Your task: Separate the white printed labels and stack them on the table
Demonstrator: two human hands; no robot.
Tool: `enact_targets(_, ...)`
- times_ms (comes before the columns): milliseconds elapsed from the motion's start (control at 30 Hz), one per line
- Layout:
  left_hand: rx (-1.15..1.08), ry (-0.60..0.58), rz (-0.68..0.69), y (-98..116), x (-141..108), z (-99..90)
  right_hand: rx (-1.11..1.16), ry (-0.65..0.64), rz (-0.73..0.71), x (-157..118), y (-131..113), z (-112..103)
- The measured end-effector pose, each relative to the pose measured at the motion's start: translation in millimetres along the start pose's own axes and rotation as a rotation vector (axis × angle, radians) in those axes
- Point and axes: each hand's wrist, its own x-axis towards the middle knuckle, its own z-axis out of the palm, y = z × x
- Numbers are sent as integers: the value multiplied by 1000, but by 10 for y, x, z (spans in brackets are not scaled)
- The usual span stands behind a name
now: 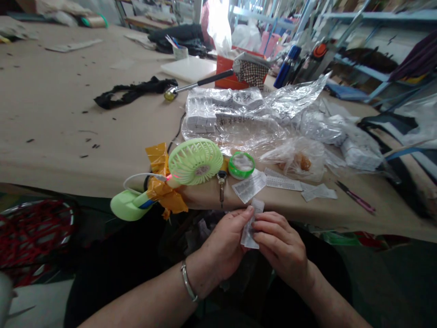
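Just off the edge of the wide brown table (pixel 129 150), see a long, thin, whitish, paper-like strip (pixel 250 234), likely light and bendy, best held softly by its sides, pinched by the left hand (pixel 225 243) and touched by the bent right hand (pixel 285 243), whether pinching too, cannot tell.

light: blown-out at top centre; glare: clear plastic (pixel 293 98); shadow: lower right dim; edges: stretched, soft
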Motion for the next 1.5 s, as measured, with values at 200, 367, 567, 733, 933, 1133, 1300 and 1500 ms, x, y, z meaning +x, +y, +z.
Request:
enact_targets(200,14,12,19,-42,28,51,-42,16,-51,-25,39,-30)
enact_targets(367,-84,-58,79,-33,-16,102,-97,35,-120,115,198,-132)
enact_targets(567,-42,-48,48,-106,-84,75,-212,101,-153,489,479,-74)
enact_targets(733,31,41,-7,-190,-117,-105,-317,-11,-78,549,481,57)
enact_targets(933,111,98,-45,-205,-130,-215,-234,-65,45,525,464,28)
enact_targets(1133,149,103,-66,-203,-141,-259,-157,-54,36,453,491,17)
enact_targets(1300,110,55,-66,-172,-135,-223,-114,93,24,387,439,-50)
enact_targets(1500,-93,-17,-64,-150,-116,-63,-88,-4,-101,62,9,-101)
